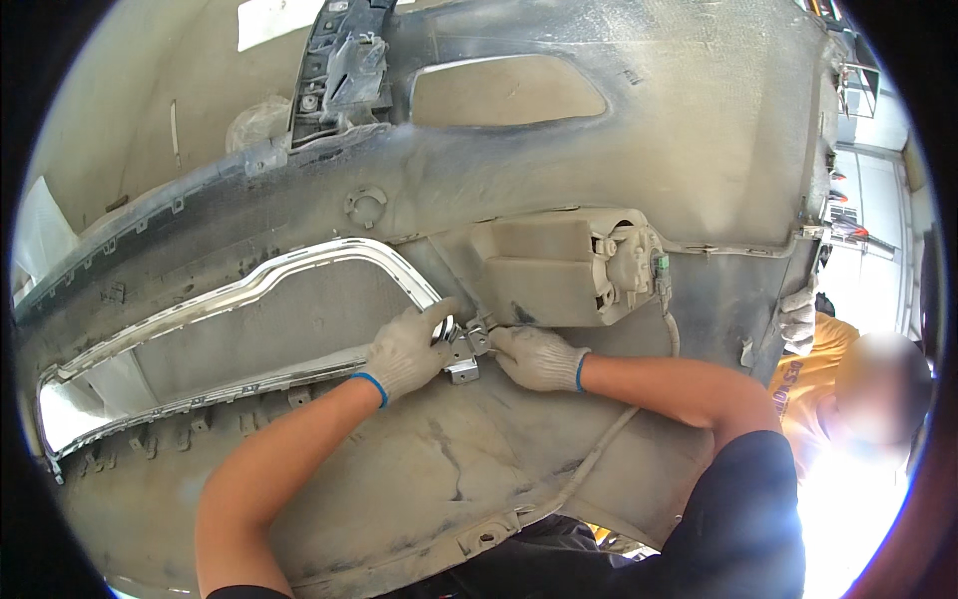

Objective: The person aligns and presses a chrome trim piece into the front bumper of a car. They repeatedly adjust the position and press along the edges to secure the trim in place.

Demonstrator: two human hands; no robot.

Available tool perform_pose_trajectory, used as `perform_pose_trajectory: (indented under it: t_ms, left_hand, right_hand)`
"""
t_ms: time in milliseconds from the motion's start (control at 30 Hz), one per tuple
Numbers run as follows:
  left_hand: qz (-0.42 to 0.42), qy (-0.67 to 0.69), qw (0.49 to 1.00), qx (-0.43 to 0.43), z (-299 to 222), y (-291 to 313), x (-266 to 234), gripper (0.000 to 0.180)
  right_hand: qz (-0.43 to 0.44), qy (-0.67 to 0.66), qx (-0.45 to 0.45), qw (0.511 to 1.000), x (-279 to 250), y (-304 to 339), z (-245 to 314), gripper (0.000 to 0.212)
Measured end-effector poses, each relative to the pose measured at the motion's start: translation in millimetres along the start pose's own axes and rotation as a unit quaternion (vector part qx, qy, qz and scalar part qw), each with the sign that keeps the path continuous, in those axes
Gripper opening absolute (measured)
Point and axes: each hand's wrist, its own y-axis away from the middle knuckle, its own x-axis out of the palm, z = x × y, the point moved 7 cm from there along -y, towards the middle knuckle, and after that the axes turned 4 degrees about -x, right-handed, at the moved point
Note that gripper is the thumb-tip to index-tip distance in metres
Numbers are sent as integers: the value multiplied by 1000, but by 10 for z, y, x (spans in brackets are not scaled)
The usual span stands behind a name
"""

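Observation:
A large dusty car bumper (559,419) lies with its inner side toward me. Chrome trim (289,262) frames a long opening in its left part. At the right end of that trim sits a small metal bracket (463,371). My left hand (403,355), in a white knit glove with a blue cuff, is closed over the trim's corner beside the bracket. My right hand (540,358), gloved alike, has its fingers pinched together at the bracket's right side. The fingertips of both hands are partly hidden.
A dusty lamp unit (559,265) with a green connector (660,264) is mounted just above my right hand. A cable (589,464) runs down the bumper. Black plastic bracketry (344,80) stands at the top. Another person in an orange shirt (820,369) is at the right edge, a gloved hand (797,317) on the bumper.

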Motion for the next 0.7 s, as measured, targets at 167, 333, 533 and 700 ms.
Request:
perform_pose_trajectory:
  t_ms: [167,333,533,700]
  left_hand:
    - [-35,-17,999,32,67,57,-47,54]
    - [5,-36,997,62,-35,31,-24,55]
    - [-62,-98,992,40,57,44,4,74]
    - [-27,-90,996,8,102,26,22,83]
  right_hand:
    - [33,38,82,995,-110,63,25,22]
    - [-43,-3,44,998,-62,96,-88,29]
    - [-62,-26,32,997,-50,-37,16,36]
    - [-78,15,47,996,70,-107,48,38]
